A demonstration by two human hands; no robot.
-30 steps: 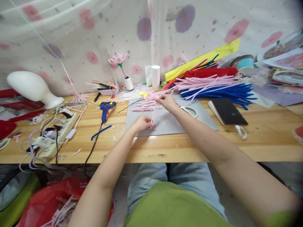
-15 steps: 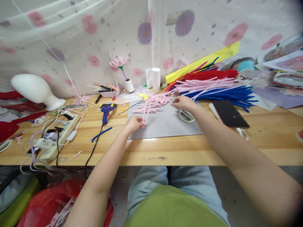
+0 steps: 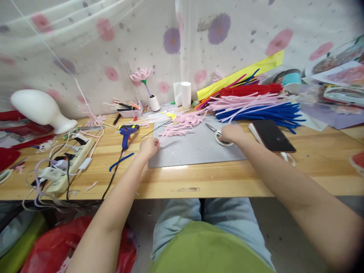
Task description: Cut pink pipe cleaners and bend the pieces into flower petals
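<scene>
A thin bit of pink fuzzy stem is pinched in the fingers of the left hand, over the left side of the grey mat on the counter. The white-handled scissors are touched at the handles by the right hand, but whether they're properly gripped can't be told, fingers are kinda hidden. Short pink pieces are piled between the hands, and a blue glue gun is parked left of the mat.
</scene>
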